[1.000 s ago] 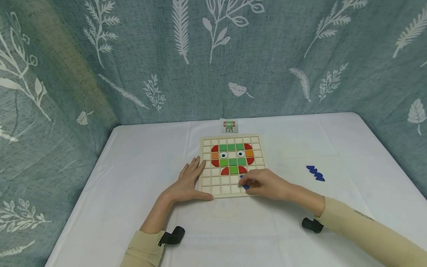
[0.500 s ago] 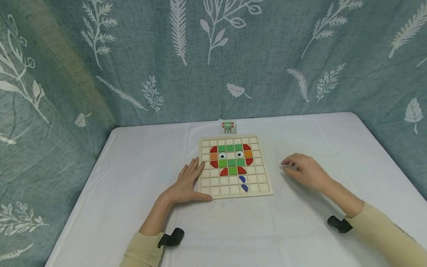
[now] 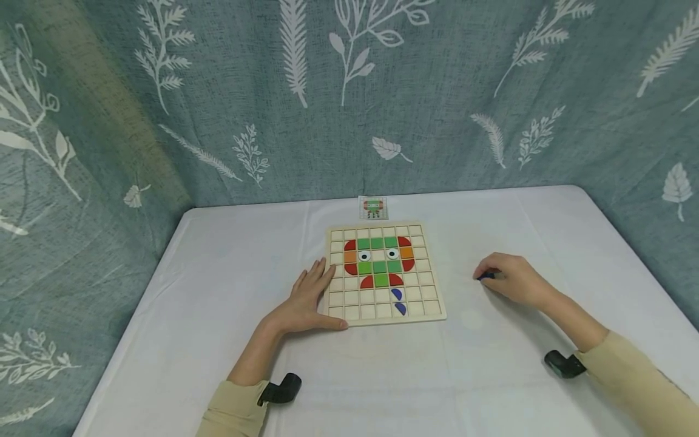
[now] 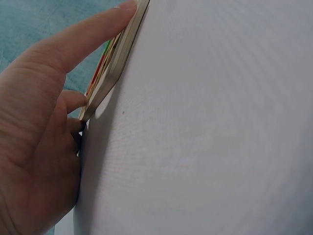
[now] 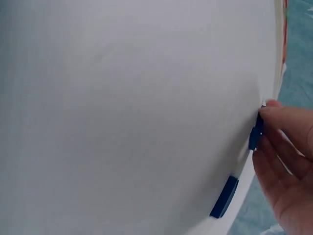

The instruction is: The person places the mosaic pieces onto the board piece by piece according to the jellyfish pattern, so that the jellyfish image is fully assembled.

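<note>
A wooden grid board lies mid-table with a figure of green, red and orange tiles and two eye tiles. Two blue pieces sit in its lower cells. My left hand lies flat against the board's left edge, thumb along the front rim; the left wrist view shows the hand against the board edge. My right hand is on the cloth to the right of the board, pinching a blue piece. In the right wrist view its fingertips hold that blue piece, with another blue piece beside it.
A small picture card stands behind the board. A white cloth covers the table, and a leaf-patterned curtain hangs close around its far and side edges. Black wrist mounts show on both forearms.
My right hand left the board's lower cells, where a second blue piece now lies, and moved right to the loose blue pieces, closing on one. The left hand stayed put.
</note>
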{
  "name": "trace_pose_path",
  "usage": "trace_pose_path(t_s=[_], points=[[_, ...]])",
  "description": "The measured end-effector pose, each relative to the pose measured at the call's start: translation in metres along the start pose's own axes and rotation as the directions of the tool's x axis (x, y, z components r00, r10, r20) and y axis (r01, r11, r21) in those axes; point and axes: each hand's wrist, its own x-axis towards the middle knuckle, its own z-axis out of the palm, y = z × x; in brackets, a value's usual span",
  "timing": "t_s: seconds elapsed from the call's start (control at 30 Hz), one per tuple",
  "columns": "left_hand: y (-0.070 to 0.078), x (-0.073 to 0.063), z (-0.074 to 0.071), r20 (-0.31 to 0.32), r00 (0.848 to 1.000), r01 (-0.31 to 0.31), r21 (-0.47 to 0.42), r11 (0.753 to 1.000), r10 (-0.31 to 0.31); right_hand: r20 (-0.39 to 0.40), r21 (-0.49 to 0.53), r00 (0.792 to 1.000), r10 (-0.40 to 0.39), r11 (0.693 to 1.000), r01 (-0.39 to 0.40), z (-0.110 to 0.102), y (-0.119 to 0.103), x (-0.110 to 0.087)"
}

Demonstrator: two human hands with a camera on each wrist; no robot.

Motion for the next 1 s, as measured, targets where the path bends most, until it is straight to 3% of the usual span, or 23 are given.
trace_pose_path(t_s=[0.07, 0.2, 0.3, 1.0], points=[[0.0010, 0.0000, -0.0001, 0.001, 1.000, 0.002, 0.000, 1.000, -0.002, -0.008, -0.002, 1.000, 0.015, 1.000, -0.015, 0.0015, -0.0034, 0.0010], [0.0013, -0.0003, 0.0000, -0.001, 1.000, 0.005, -0.002, 1.000, -0.005, -0.034, -0.038, 0.991, 0.128, 0.991, -0.129, 0.0027, -0.0069, 0.0022], [0.0011, -0.0007, -0.0003, -0.002, 1.000, 0.004, -0.006, 1.000, -0.004, -0.031, -0.042, 0.988, 0.151, 0.987, -0.152, 0.0039, -0.0074, 0.0034], [0.0003, -0.0001, 0.0000, -0.003, 1.000, 0.004, -0.017, 1.000, -0.004, 0.027, 0.048, 0.999, -0.047, 0.998, 0.046, 0.0055, -0.0008, 0.0089]])
